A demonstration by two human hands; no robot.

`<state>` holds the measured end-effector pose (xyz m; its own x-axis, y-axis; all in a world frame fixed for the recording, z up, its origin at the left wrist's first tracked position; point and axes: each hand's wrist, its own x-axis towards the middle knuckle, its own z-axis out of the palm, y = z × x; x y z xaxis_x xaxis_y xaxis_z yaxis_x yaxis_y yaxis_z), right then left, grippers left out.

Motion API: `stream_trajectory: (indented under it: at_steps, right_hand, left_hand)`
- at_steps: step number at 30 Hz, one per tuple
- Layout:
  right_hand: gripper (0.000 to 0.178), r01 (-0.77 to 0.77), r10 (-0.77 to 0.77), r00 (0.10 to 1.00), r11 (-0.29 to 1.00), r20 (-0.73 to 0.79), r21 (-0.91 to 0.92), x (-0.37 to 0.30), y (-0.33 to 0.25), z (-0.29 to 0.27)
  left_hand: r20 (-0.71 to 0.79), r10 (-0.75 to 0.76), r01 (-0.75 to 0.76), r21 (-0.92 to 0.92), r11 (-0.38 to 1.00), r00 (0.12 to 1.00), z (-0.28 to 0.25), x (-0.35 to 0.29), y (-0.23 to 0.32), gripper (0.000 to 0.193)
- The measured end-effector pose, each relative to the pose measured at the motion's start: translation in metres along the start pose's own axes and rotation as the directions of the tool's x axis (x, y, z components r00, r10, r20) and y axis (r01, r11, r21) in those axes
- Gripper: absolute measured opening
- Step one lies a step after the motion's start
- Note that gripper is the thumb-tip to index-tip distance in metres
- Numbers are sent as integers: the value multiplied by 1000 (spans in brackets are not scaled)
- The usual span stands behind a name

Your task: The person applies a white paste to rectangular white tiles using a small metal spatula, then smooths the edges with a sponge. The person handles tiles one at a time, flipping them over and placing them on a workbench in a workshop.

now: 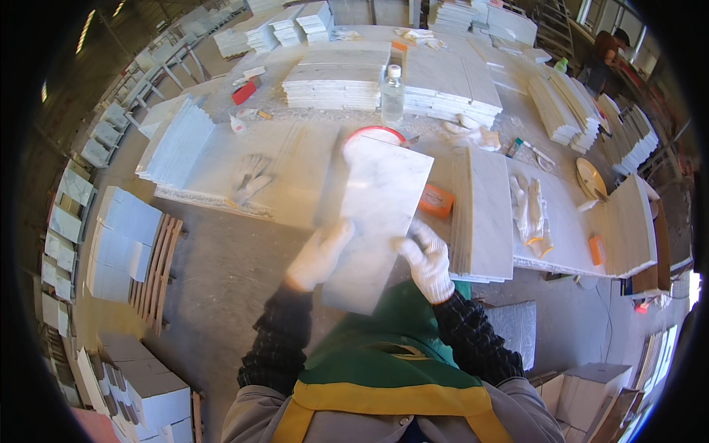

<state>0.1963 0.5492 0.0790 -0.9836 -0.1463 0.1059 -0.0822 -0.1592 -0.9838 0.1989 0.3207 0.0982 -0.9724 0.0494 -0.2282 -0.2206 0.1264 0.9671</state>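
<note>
I hold a white rectangular marble tile (pixel 379 214) with faint grey veins, tilted in front of my green apron. My left hand (pixel 323 255), in a white knit glove, is closed on its left edge with the thumb on the face. On the other side my gloved right hand (pixel 427 262) grips the right edge, thumb and fingers bent. The tile's upper end overlaps a red-rimmed round dish (pixel 375 134). An orange block (pixel 436 201) lies just beyond my right hand, beside a stack of tiles (pixel 481 214) standing on edge.
Across the worktable are tile stacks (pixel 336 81), a clear bottle (pixel 393 96), and a red box (pixel 244 91). Loose gloves lie at left (pixel 252 176) and right (pixel 529 210). A shallow bowl (pixel 591 179) sits far right. Pallet slats (pixel 156 273) support boxes at left. A co-worker (pixel 607 55) stands far back.
</note>
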Motion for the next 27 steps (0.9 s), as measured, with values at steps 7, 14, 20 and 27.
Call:
stream_trajectory:
  at_steps: [7, 14, 20, 27]
  right_hand:
    - [41, -292, 304, 952, 937, -37, 190, 5, -18, -20]
    - [34, -248, 363, 914, 853, -182, 459, -3, -10, -23]
    - [38, -16, 132, 969, 877, -209, 480, 3, -6, -19]
    - [28, -103, 153, 978, 944, -139, 313, -12, 0, -4]
  left_hand:
    - [246, -93, 13, 307, 952, 965, -15, 17, 26, 65]
    - [239, -57, 120, -256, 959, 969, -62, 37, -11, 61]
    - [356, 109, -44, -187, 981, 928, 9, -14, -47, 74]
    - [-138, 23, -135, -894, 427, 990, 87, -1, -16, 48]
